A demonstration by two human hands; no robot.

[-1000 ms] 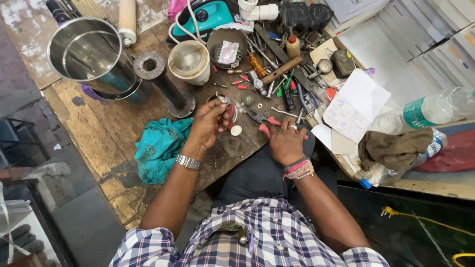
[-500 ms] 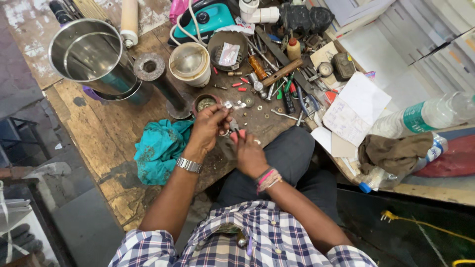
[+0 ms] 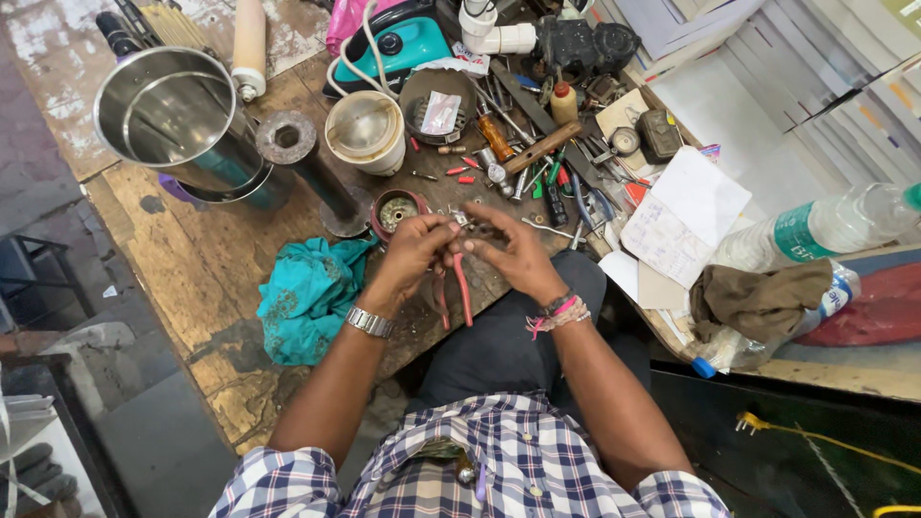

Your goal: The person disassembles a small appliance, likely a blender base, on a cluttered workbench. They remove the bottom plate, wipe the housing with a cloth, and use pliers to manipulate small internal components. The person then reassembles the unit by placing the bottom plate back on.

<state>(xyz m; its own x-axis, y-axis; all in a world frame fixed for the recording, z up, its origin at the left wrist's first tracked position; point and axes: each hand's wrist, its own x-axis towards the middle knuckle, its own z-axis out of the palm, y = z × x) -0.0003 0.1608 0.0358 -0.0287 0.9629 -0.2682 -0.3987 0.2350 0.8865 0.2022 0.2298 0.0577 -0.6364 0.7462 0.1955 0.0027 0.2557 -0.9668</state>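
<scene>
Both of my hands meet over the front edge of a worn wooden bench (image 3: 192, 278). My left hand (image 3: 414, 251), with a metal watch on its wrist, pinches a small part at its fingertips. My right hand (image 3: 514, 253), with coloured bands on the wrist, holds pliers (image 3: 461, 288) whose red handles hang down toward me; its fingers touch the same small part. The part itself is too small to make out. A small round red-rimmed cup (image 3: 395, 210) sits just beyond my left hand.
A teal cloth (image 3: 309, 294) lies left of my hands. Behind stand a steel pot (image 3: 173, 120), a metal cylinder (image 3: 299, 158), a white tub (image 3: 366, 130) and several scattered screwdrivers and tools (image 3: 537, 163). Papers (image 3: 683, 216), a brown rag (image 3: 758, 299) and a plastic bottle (image 3: 825, 226) lie right.
My right hand has come in from the right side of the bench to meet my left hand, now with the red-handled pliers in it. My left hand stayed nearly in place.
</scene>
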